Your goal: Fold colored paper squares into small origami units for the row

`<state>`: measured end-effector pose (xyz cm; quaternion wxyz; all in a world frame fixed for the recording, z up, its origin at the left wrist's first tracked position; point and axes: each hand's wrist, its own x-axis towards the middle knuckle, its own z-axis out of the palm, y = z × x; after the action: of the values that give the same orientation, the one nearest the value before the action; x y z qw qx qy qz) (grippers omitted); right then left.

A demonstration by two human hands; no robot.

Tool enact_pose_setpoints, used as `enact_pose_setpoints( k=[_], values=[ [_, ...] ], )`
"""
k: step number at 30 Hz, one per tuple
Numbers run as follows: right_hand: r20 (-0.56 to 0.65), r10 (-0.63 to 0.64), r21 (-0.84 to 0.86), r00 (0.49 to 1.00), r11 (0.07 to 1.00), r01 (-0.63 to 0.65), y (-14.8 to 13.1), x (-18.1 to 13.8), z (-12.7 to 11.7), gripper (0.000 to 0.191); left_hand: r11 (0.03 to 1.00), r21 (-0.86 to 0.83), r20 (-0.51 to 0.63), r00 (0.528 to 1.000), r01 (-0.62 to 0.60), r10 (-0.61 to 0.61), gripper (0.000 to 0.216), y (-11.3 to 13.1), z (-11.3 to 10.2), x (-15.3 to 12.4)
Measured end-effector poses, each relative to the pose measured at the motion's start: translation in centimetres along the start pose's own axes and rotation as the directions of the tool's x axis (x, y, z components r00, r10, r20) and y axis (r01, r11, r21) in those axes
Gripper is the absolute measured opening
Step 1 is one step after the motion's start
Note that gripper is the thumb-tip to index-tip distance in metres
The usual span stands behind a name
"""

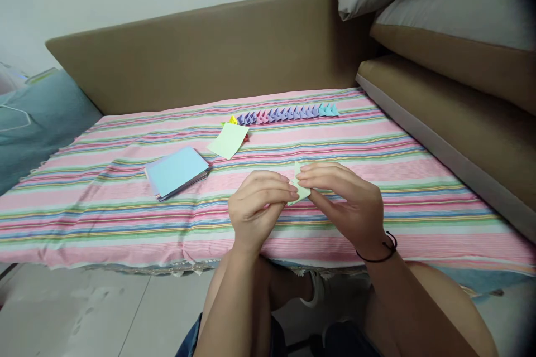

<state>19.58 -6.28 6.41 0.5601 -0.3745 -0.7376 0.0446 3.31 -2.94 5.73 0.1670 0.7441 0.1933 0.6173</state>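
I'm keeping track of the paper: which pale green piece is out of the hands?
The unfolded sheet next to the yellow folded piece. The other pale green piece is folded and held by the left hand and right hand.

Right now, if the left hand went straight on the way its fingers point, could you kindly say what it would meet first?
Past the pale green folded paper it holds, the left hand would probably meet the right hand first, facing it across that paper; depth is hard to tell.
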Motion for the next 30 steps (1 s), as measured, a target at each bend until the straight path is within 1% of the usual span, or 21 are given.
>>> enact_pose_setpoints(
  k=[3, 5, 7, 9, 10, 11, 12, 14, 15, 16, 17, 18, 20, 22, 24, 25, 27, 29, 30],
  values=[
    [-0.002, -0.029, -0.035, 1.000, 0.999, 0.029, 0.1, -0.4, -0.1, 0.023, 1.000, 0.016, -0.008, 1.000, 0.022, -0.021, 0.020, 0.0, 0.0, 0.0],
    [0.024, -0.024, -0.059, 0.999, 0.998, 0.026, 0.1, -0.5, -0.2, 0.020, 0.997, 0.004, 0.021, 0.997, 0.076, -0.076, 0.014, 0.1, 0.0, 0.1],
    [0.070, 0.018, -0.068, 0.997, 0.998, -0.013, 0.2, -0.5, -0.1, 0.016, 0.983, -0.024, 0.090, 0.980, 0.181, -0.178, 0.006, 0.3, 0.1, 0.2],
    [0.110, 0.093, -0.050, 0.990, 0.995, -0.088, 0.4, -0.3, 0.0, 0.014, 0.946, -0.036, 0.133, 0.940, 0.321, -0.314, 0.004, 0.4, 0.3, 0.3],
    [0.118, 0.154, -0.018, 0.981, 0.988, -0.153, 0.5, -0.2, 0.1, 0.012, 0.915, -0.043, 0.124, 0.911, 0.401, -0.393, 0.005, 0.4, 0.5, 0.4],
    [0.131, 0.239, 0.037, 0.962, 0.969, -0.245, 0.7, -0.1, 0.2, 0.010, 0.873, -0.064, 0.099, 0.873, 0.484, -0.477, 0.007, 0.4, 0.7, 0.4],
    [0.156, 0.339, 0.110, 0.928, 0.928, -0.357, 0.9, -0.1, 0.4, 0.008, 0.820, -0.102, 0.066, 0.826, 0.563, -0.559, 0.009, 0.3, 0.9, 0.3],
    [0.259, 0.510, 0.256, 0.820, 0.783, -0.567, 1.3, -0.1, 0.6, 0.014, 0.698, -0.212, 0.017, 0.717, 0.684, -0.697, 0.013, 0.0, 1.1, 0.3],
    [0.316, 0.556, 0.306, 0.769, 0.707, -0.637, 1.5, -0.1, 0.7, 0.018, 0.640, -0.269, 0.007, 0.666, 0.720, -0.746, 0.014, -0.2, 1.2, 0.2],
    [0.358, 0.578, 0.335, 0.733, 0.653, -0.679, 1.6, -0.1, 0.7, 0.021, 0.588, -0.317, 0.009, 0.622, 0.744, -0.783, 0.014, -0.4, 1.2, 0.2],
    [0.379, 0.587, 0.349, 0.715, 0.625, -0.698, 1.8, -0.1, 0.7, 0.022, 0.542, -0.357, 0.020, 0.586, 0.761, -0.810, 0.015, -0.6, 1.1, 0.1],
    [0.382, 0.591, 0.356, 0.711, 0.615, -0.703, 1.9, -0.1, 0.7, 0.023, 0.499, -0.394, 0.044, 0.558, 0.772, -0.829, 0.015, -0.7, 1.0, 0.1],
    [0.357, 0.600, 0.363, 0.716, 0.618, -0.698, 1.9, -0.1, 0.6, 0.022, 0.423, -0.442, 0.122, 0.521, 0.791, -0.845, 0.016, -0.9, 0.8, 0.2],
    [0.333, 0.597, 0.359, 0.730, 0.635, -0.684, 1.8, -0.1, 0.6, 0.021, 0.396, -0.419, 0.215, 0.513, 0.817, -0.831, 0.019, -1.0, 0.6, 0.3],
    [0.326, 0.591, 0.344, 0.738, 0.653, -0.675, 1.7, -0.2, 0.6, 0.021, 0.440, -0.328, 0.263, 0.528, 0.836, -0.807, 0.025, -1.0, 0.4, 0.3],
    [0.325, 0.591, 0.336, 0.738, 0.657, -0.675, 1.7, -0.2, 0.7, 0.022, 0.477, -0.276, 0.259, 0.542, 0.835, -0.799, 0.025, -1.0, 0.4, 0.3],
    [0.324, 0.602, 0.333, 0.729, 0.649, -0.684, 1.7, -0.2, 0.8, 0.024, 0.538, -0.197, 0.216, 0.571, 0.820, -0.792, 0.019, -1.0, 0.4, 0.2],
    [0.336, 0.629, 0.344, 0.701, 0.611, -0.713, 2.0, -0.2, 0.8, 0.027, 0.567, -0.171, 0.155, 0.591, 0.806, -0.792, 0.016, -0.9, 0.5, 0.2],
    [0.354, 0.647, 0.354, 0.676, 0.576, -0.736, 2.2, -0.3, 0.8, 0.028, 0.571, -0.171, 0.128, 0.592, 0.803, -0.795, 0.015, -0.9, 0.5, 0.2]
  ],
)
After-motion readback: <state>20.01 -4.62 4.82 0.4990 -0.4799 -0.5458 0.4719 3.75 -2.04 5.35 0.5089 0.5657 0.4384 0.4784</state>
